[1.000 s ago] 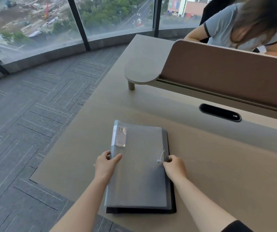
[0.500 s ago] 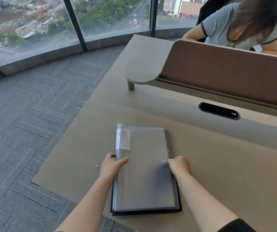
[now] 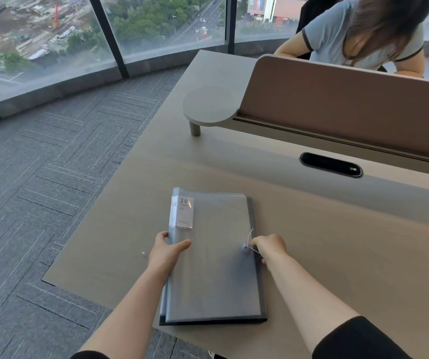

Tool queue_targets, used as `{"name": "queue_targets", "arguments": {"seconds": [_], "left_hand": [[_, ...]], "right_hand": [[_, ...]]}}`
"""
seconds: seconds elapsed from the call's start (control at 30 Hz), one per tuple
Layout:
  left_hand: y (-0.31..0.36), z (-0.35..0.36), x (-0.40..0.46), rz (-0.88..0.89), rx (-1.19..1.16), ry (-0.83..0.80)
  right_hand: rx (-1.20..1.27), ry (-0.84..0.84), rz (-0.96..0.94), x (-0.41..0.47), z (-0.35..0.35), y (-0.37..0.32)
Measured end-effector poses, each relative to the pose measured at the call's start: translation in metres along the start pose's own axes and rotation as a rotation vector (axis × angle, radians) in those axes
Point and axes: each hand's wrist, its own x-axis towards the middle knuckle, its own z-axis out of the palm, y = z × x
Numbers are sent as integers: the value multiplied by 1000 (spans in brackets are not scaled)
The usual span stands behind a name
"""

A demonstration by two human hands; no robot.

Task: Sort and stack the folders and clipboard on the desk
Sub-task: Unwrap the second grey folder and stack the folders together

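A translucent grey pocket folder (image 3: pixel 210 257) lay on top of a darker, black-edged folder (image 3: pixel 256 255), the pair squared up near the near-left corner of the table (image 3: pixel 350 255), their near ends close to its front edge. A white label (image 3: pixel 184 212) marked "20" sat at the top folder's far-left corner, and a thin elastic cord (image 3: pixel 249 238) looped from a small button near its right edge. Whether a clipboard lay in the stack could not be told.

The top folder looked light, thin and floppy, its plastic cover smooth and likely to slide on the one beneath; the lower one seemed stiffer. Taking hold along both long edges together, pinching the whole stack, looked the safest way to keep the layers aligned.

The left hand (image 3: pixel 165 252) was clamped on the top folder's left edge, thumb lying on the cover and fingers curled under. The right hand (image 3: pixel 270 248) rested at the right edge beside the cord, fingers bent and pressed to the stack's side; whether it pinched the cord could not be told.

The table was smooth, pale wood-look and bare around the stack, with a dark cable slot (image 3: pixel 331 168) and a brown divider panel (image 3: pixel 350 97) along its far edge. Beyond the panel another person (image 3: pixel 358 35) leaned forward. Grey patterned carpet (image 3: pixel 39 177) and curved windows (image 3: pixel 156 24) lay past the left edge.
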Motion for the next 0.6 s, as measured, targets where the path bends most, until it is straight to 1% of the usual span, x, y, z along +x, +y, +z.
{"name": "queue_targets", "arguments": {"seconds": [0.27, 0.43, 0.6], "left_hand": [[2, 1, 5, -35, -102, -50], [5, 1, 6, -91, -84, -103], [11, 4, 3, -98, -73, -126]], "right_hand": [[-21, -7, 4, 4, 2, 7], [-126, 42, -49, 0, 2, 14], [-93, 44, -56, -4, -5, 20]]}}
